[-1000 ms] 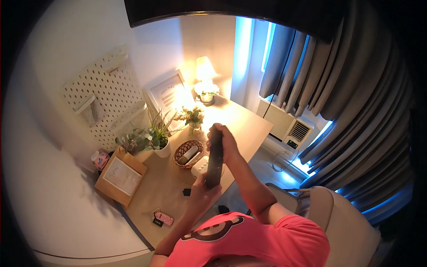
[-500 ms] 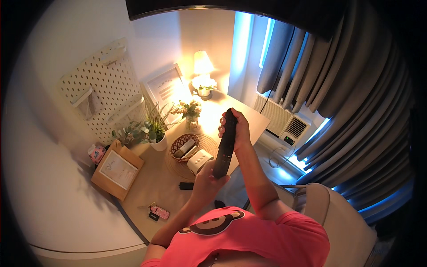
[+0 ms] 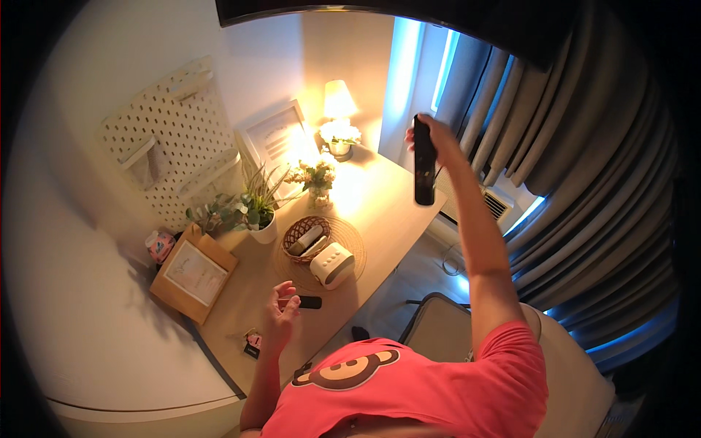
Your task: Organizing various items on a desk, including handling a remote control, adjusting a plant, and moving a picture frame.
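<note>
My right hand [image 3: 437, 142] is wrapped round a long black remote control [image 3: 424, 171], held up and out over the desk's far right side. My left hand [image 3: 279, 312] has its fingers loosely bent and apart, with nothing seen in it. It hovers over the desk beside a small flat black piece [image 3: 310, 302], whose left end the fingers overlap in view. Close to that hand lie a pink patterned object [image 3: 253, 339] and a small black tag-like item [image 3: 251, 352], partly hidden by my forearm.
On the desk [image 3: 387, 212], a wicker basket [image 3: 290, 244] and a cream box-shaped device [image 3: 332, 266] share a round woven mat. Behind stand a potted plant [image 3: 264, 232], flowers [image 3: 314, 175] and a lit lamp [image 3: 339, 102]. A brown bag [image 3: 212, 306] stands left, a chair [image 3: 438, 325] right.
My left hand has let go of the remote control and dropped left toward the small black piece. My right hand has carried the remote control up and to the right.
</note>
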